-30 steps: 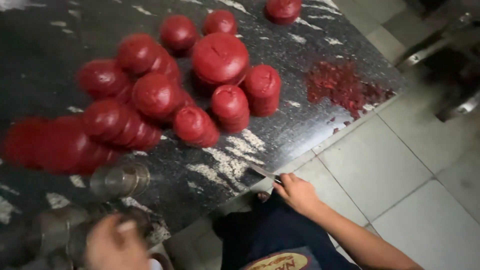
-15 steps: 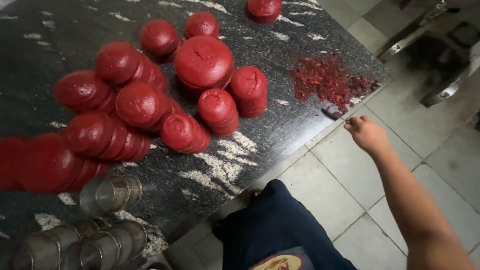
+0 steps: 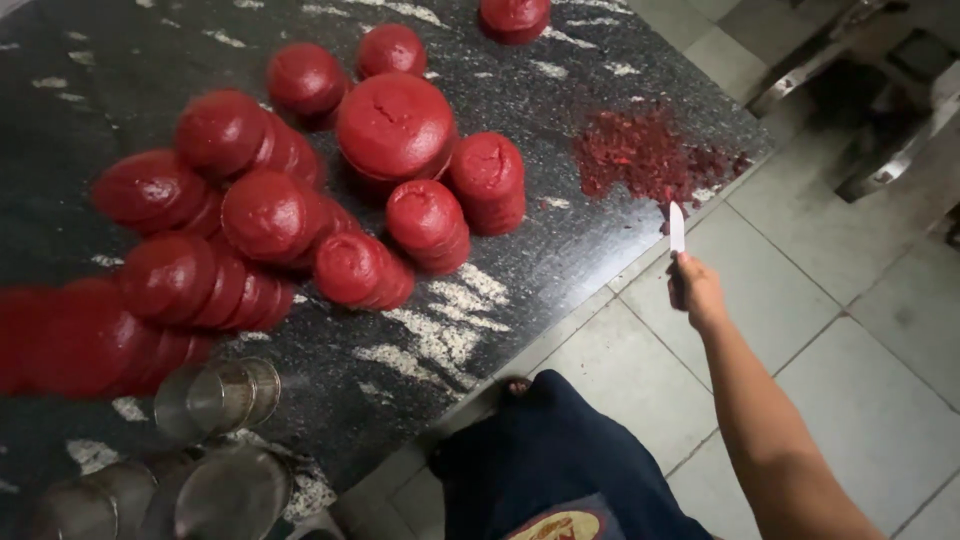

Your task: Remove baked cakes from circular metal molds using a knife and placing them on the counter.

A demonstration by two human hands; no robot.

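From the head camera, the right hand was clenched around the handle of a small knife, its pale blade pointing up and away from the knuckles toward the edge of the dark speckled stone counter. Just beyond the blade tip lay a loose heap of red crumbs — coarse, ragged and damp-looking, spread thin at its outer edge. The step in hand looked like trimming or scraping work at that heap, with the blade poised near the counter's edge but not touching anything; any next stroke would, by my judgement, call for lowering the blade flat and keeping it clear of the counter's lip. Well to the left of the hand stood the red round cakes — smooth-sided discs with matte, faintly cracked tops, some stacked upright, others leaning in overlapping rows like fallen coins. The largest sat in the middle of the cluster; one more lay apart at the far edge, above the crumbs. Nearer the person and far to the left of the hand lay several metal ring moulds — thin-walled, shiny, cylindrical, tipped on their sides. Below the hand was pale tiled floor. The left hand was not in view.
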